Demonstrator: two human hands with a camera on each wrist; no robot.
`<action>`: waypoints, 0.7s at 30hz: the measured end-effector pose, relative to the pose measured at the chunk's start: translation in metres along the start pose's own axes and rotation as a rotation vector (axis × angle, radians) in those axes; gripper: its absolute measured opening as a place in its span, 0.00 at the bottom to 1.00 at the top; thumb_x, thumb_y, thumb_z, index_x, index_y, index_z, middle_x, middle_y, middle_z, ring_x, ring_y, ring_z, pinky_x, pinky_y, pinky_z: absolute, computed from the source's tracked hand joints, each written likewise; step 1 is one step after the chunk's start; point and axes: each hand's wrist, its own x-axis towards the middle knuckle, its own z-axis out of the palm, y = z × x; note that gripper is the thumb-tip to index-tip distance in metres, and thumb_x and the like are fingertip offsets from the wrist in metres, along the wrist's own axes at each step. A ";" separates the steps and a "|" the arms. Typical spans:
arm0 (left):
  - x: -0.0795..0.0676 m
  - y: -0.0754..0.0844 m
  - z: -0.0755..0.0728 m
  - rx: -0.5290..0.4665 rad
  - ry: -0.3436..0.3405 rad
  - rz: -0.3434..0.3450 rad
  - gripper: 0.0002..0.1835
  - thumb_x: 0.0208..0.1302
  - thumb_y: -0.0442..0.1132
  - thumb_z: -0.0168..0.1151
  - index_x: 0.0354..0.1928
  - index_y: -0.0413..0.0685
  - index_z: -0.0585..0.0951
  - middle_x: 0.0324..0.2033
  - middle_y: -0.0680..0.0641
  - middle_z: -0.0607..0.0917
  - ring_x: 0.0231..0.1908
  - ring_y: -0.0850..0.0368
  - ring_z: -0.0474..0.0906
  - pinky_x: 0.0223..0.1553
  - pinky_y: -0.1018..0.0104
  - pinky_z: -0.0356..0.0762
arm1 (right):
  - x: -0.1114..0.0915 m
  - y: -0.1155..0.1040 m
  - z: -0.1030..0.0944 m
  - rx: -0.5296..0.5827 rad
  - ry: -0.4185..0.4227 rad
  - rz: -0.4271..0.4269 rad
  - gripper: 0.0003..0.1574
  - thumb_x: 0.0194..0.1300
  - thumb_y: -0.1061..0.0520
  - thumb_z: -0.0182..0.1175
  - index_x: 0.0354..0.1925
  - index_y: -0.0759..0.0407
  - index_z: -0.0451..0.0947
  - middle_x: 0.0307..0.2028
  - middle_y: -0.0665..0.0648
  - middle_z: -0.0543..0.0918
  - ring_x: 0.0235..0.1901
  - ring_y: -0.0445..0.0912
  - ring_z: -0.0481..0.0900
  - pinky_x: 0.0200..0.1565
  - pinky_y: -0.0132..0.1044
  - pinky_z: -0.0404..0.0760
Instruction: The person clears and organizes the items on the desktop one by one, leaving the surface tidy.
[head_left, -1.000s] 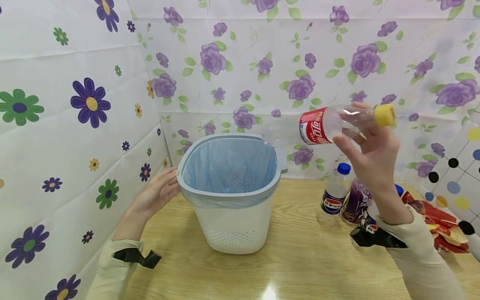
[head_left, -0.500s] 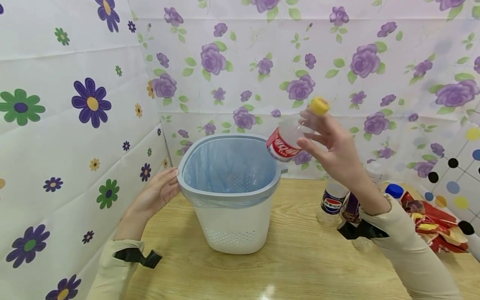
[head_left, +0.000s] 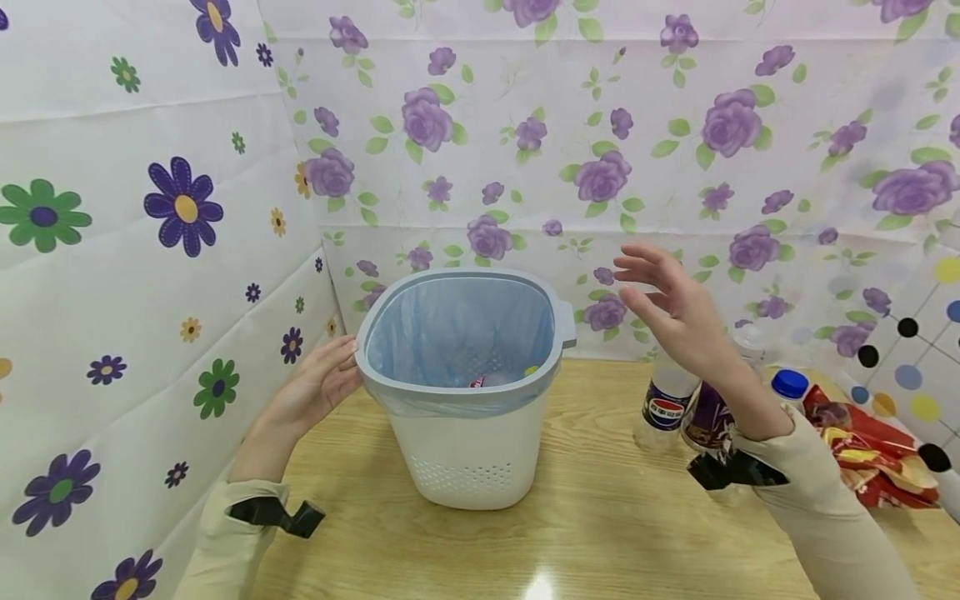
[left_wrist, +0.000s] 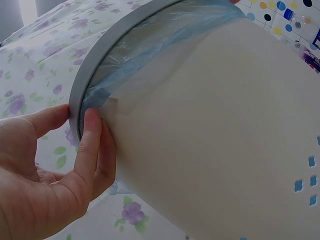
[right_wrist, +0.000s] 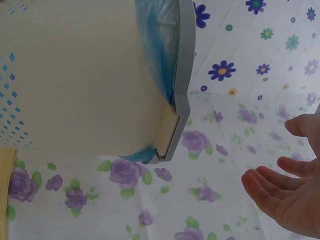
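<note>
A white trash bin (head_left: 468, 446) with a grey rim and a blue liner bag (head_left: 465, 312) stands upright on the table. My left hand (head_left: 315, 387) holds its rim at the left; in the left wrist view, the thumb and fingers (left_wrist: 92, 145) pinch that rim. Inside the bin, a bit of red label and the yellow cap of a plastic bottle (head_left: 495, 379) show low down; the front rim hides the rest. My right hand (head_left: 675, 312) hovers right of the bin, fingers loosely bent and holding nothing. The right wrist view shows this hand (right_wrist: 290, 185) apart from the rim.
Right of the bin stand a Pepsi bottle (head_left: 666, 408), a purple-labelled bottle (head_left: 705, 417) and a blue-capped bottle (head_left: 790, 384), partly behind my right arm. Red snack wrappers (head_left: 877, 450) lie farther right. Flowered sheets (head_left: 525, 192) close off the back and left.
My right hand carried the yellow-capped bottle left toward the bin and let go of it. The bottle now lies inside the bin. My left hand has stayed on the rim.
</note>
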 end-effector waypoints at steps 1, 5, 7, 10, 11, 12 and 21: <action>0.000 0.000 0.000 -0.001 0.001 0.002 0.13 0.77 0.40 0.43 0.58 0.48 0.68 0.48 0.54 0.82 0.48 0.65 0.81 0.52 0.76 0.80 | -0.002 0.003 -0.001 -0.008 0.006 0.007 0.27 0.73 0.62 0.51 0.68 0.56 0.64 0.60 0.62 0.75 0.56 0.30 0.74 0.51 0.15 0.75; 0.000 0.000 0.001 -0.006 -0.002 0.010 0.14 0.77 0.40 0.44 0.59 0.46 0.66 0.49 0.53 0.82 0.48 0.66 0.81 0.52 0.77 0.80 | -0.011 0.018 -0.006 -0.032 0.036 0.019 0.23 0.72 0.62 0.52 0.64 0.61 0.68 0.58 0.55 0.77 0.54 0.30 0.75 0.49 0.15 0.76; 0.000 -0.001 0.001 -0.006 -0.005 0.012 0.14 0.77 0.40 0.44 0.59 0.46 0.66 0.48 0.53 0.82 0.48 0.66 0.81 0.51 0.77 0.80 | -0.016 0.025 -0.008 -0.039 0.054 0.027 0.22 0.72 0.63 0.52 0.62 0.62 0.70 0.57 0.47 0.77 0.53 0.29 0.75 0.49 0.15 0.75; -0.001 -0.001 0.001 -0.017 -0.012 0.013 0.13 0.77 0.39 0.43 0.59 0.47 0.68 0.48 0.53 0.82 0.47 0.66 0.81 0.51 0.77 0.80 | -0.024 0.034 -0.011 -0.036 0.090 0.063 0.21 0.72 0.63 0.52 0.61 0.63 0.70 0.54 0.38 0.75 0.53 0.28 0.74 0.48 0.14 0.75; -0.001 -0.001 0.000 -0.020 -0.013 0.013 0.13 0.77 0.39 0.43 0.58 0.48 0.68 0.48 0.54 0.82 0.47 0.66 0.81 0.51 0.77 0.80 | -0.026 0.037 -0.012 -0.033 0.102 0.079 0.21 0.72 0.63 0.52 0.61 0.63 0.70 0.54 0.36 0.75 0.53 0.28 0.74 0.48 0.13 0.75; -0.001 -0.001 0.000 -0.024 -0.016 0.014 0.13 0.77 0.39 0.43 0.58 0.48 0.69 0.47 0.54 0.83 0.47 0.66 0.81 0.51 0.77 0.80 | -0.028 0.039 -0.013 -0.023 0.114 0.095 0.21 0.72 0.62 0.52 0.61 0.63 0.70 0.53 0.35 0.75 0.52 0.29 0.74 0.48 0.14 0.75; 0.000 0.000 0.000 -0.012 -0.018 0.006 0.13 0.77 0.39 0.41 0.58 0.50 0.70 0.48 0.55 0.82 0.48 0.66 0.81 0.50 0.77 0.80 | -0.040 0.053 -0.019 -0.068 0.264 0.233 0.22 0.72 0.60 0.52 0.62 0.61 0.68 0.53 0.52 0.77 0.51 0.30 0.73 0.48 0.13 0.73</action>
